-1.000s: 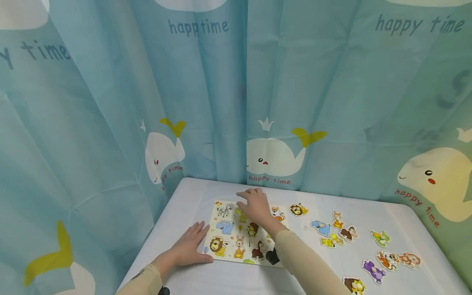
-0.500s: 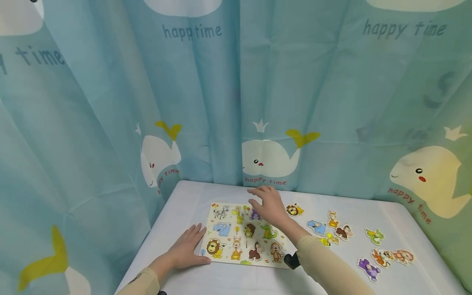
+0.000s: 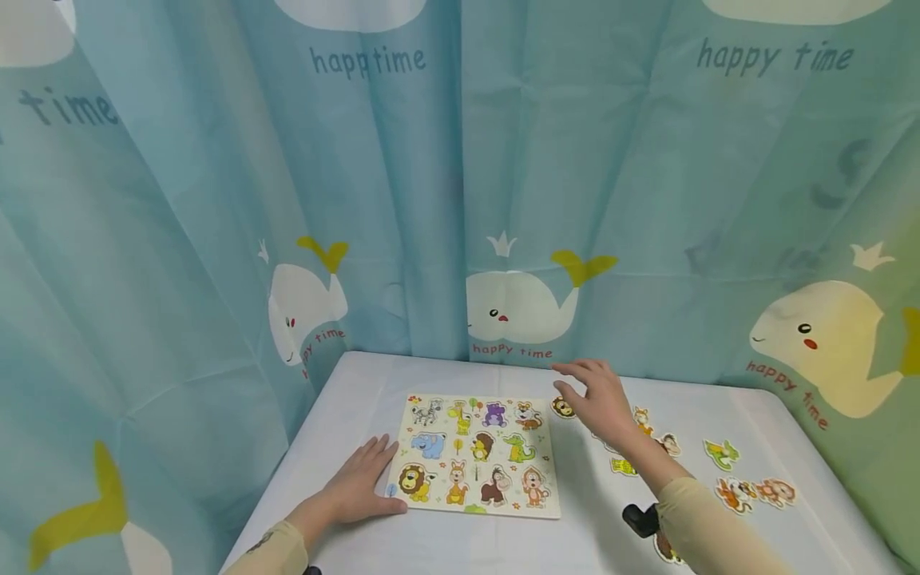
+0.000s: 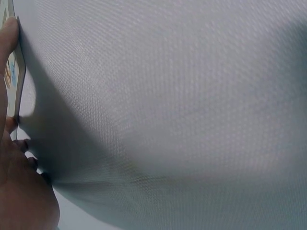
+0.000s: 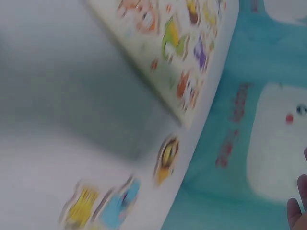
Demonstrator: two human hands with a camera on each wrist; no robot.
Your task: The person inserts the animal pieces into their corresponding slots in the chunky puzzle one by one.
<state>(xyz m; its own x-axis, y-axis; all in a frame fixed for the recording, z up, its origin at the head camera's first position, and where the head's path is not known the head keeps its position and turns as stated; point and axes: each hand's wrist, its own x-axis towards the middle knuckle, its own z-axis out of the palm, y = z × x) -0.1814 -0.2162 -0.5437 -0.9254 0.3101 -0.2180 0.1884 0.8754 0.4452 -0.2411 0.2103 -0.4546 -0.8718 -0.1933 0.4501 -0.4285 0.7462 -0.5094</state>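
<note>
My left hand (image 3: 359, 483) lies beside the left edge of a flat animal puzzle board (image 3: 528, 515), its fingers extended. In the left wrist view the thumb (image 4: 9, 36) rests on the board's edge. To the right of the board, my right hand (image 3: 600, 403) is raised over the loose animal pieces, thumb and forefinger apart, holding nothing. Closest to its fingertips is a lion piece (image 3: 563, 408). Under the hand and forearm lie a blue elephant piece (image 5: 120, 203) and a yellow giraffe piece (image 3: 622, 466), partly hidden in the head view.
Farther right lie a crocodile piece (image 3: 721, 454), a tiger piece (image 3: 735, 494) and a monkey piece (image 3: 776, 492). A gorilla piece (image 3: 670, 444) shows past the forearm. A blue whale-print curtain (image 3: 402, 200) hangs along the far side of the white table (image 3: 446, 551).
My right hand has moved right, off the top of the board and over to the loose pieces, uncovering the board's upper row. The left hand stays at the board. The right forearm now hides the loose purple piece.
</note>
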